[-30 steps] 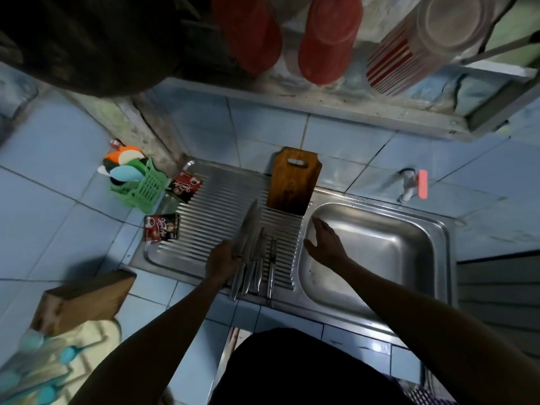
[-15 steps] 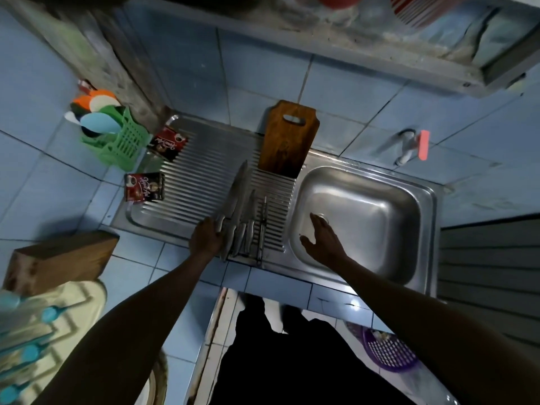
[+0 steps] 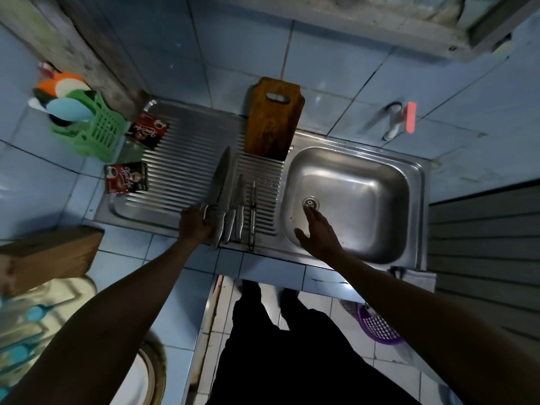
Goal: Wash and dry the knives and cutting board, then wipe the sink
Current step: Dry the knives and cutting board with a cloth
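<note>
L hand (image 3: pixel 195 224) grips big knife (image 3: pixel 219 190); R hand (image 3: pixel 320 232) flat over sink (image 3: pixel 365 200).

Largest knife (image 3: pixel 219 182) handle partly covered by left hand (image 3: pixel 194 223). Knife block (image 3: pixel 43 255) cut off at frame's left edge. Purple basket (image 3: pixel 377 325) lower right, half behind right forearm. Sachet (image 3: pixel 127 177) lettering too blurred to read.

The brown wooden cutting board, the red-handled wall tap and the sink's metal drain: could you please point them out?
brown wooden cutting board (image 3: pixel 270 128), head view, middle of its face.
red-handled wall tap (image 3: pixel 410 116), head view, on the red handle.
metal drain (image 3: pixel 310 202), head view, centre of the strainer.
</note>
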